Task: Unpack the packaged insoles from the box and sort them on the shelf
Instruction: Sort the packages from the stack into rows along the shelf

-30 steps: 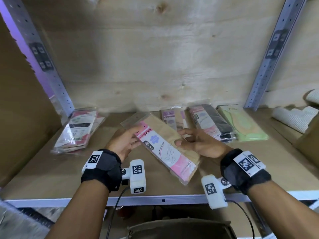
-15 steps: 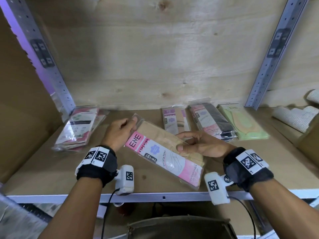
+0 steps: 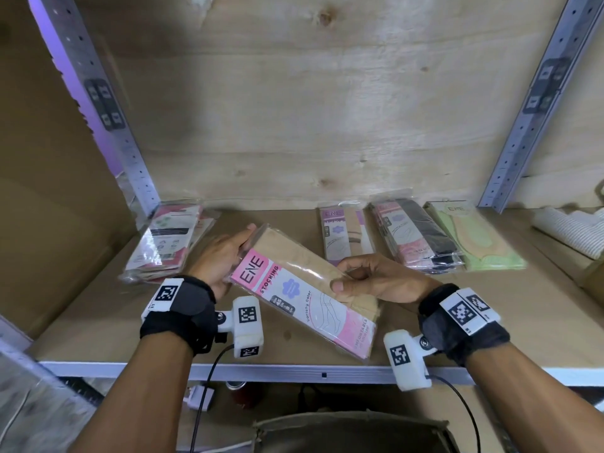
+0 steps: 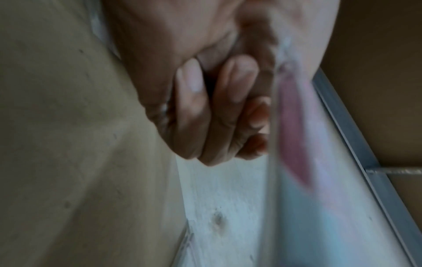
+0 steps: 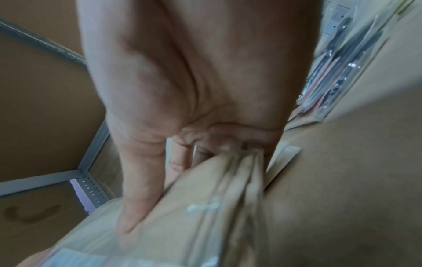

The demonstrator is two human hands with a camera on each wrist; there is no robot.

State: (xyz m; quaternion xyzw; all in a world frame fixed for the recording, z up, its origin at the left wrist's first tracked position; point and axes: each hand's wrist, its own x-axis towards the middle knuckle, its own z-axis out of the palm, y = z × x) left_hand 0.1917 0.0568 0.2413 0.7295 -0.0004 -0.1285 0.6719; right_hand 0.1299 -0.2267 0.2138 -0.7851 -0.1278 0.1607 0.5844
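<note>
1. Both hands hold one beige packet (image 3: pixel 304 289) slantwise over the front half of the shelf (image 3: pixel 98 308); its pink label reads "ENE STOCKING".
2. The left hand (image 3: pixel 219 259) grips the packet's far upper-left end, fingers curled along that edge. In the left wrist view the fingers (image 4: pixel 230 108) are bent in tight beside a blurred pink strip of wrapper.
3. The right hand (image 3: pixel 376 279) pinches the packet's right edge near the middle, thumb on top, the other fingers beneath. The right wrist view shows the thumb (image 5: pixel 141 180) pressed flat on the clear wrapper with the beige fold bunched under it.
4. The packet's lower end hangs near the shelf's metal front lip; whether it touches the board I cannot tell.
5. At the back, from left to right: a stack of pink-and-white packets (image 3: pixel 166 240) by the left upright, then a purple-label packet (image 3: pixel 343 233), a dark packet stack (image 3: pixel 415 237) and a green packet (image 3: pixel 470 237), these three just beside one another.
6. Below the shelf's edge, the rim of a box (image 3: pixel 349 429) shows.
</note>
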